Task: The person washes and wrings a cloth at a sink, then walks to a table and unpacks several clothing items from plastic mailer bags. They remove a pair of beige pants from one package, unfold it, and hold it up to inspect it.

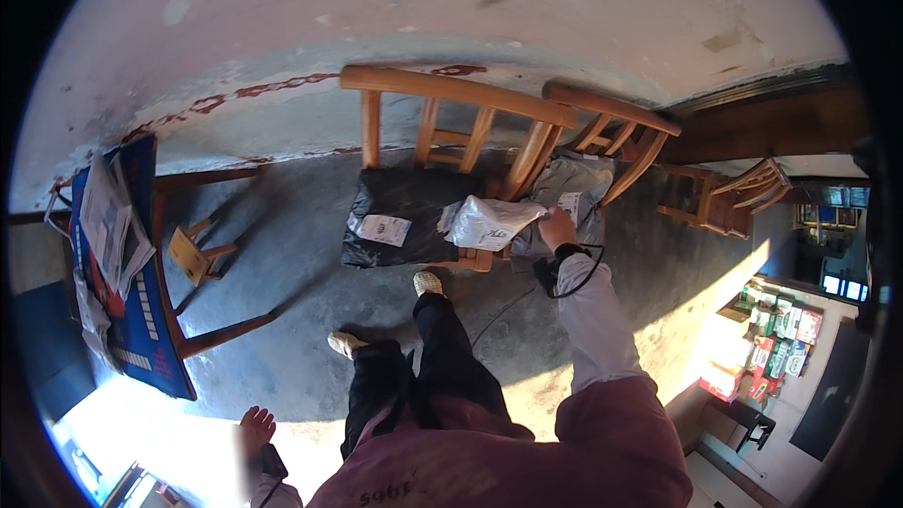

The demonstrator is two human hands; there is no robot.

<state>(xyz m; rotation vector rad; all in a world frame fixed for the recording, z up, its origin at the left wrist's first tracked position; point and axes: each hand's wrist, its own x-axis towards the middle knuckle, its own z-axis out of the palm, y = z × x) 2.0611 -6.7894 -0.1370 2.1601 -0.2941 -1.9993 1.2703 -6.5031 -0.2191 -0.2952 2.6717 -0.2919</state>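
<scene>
My right hand [558, 228] grips the right end of a white plastic mailing bag [489, 223] with handwriting on it, above wooden chairs. Under and left of it, a black plastic parcel [405, 208] with white labels covers the seat of a wooden chair [462, 95]. A grey plastic parcel [573, 180] with a label rests by the second wooden chair [614, 102], partly behind my right hand. My left hand [259, 425] hangs low at the left in bright light, its fingers apart, holding nothing. Both wrists wear dark straps, the right one with a black cable.
A blue-topped table [166, 339] with newspapers [106, 215] stands at the left. Near its legs is a small wooden stool [192, 254]. Further right are another wooden chair [741, 201] and stacked coloured boxes [776, 339]. A wall [451, 7] runs behind the chairs.
</scene>
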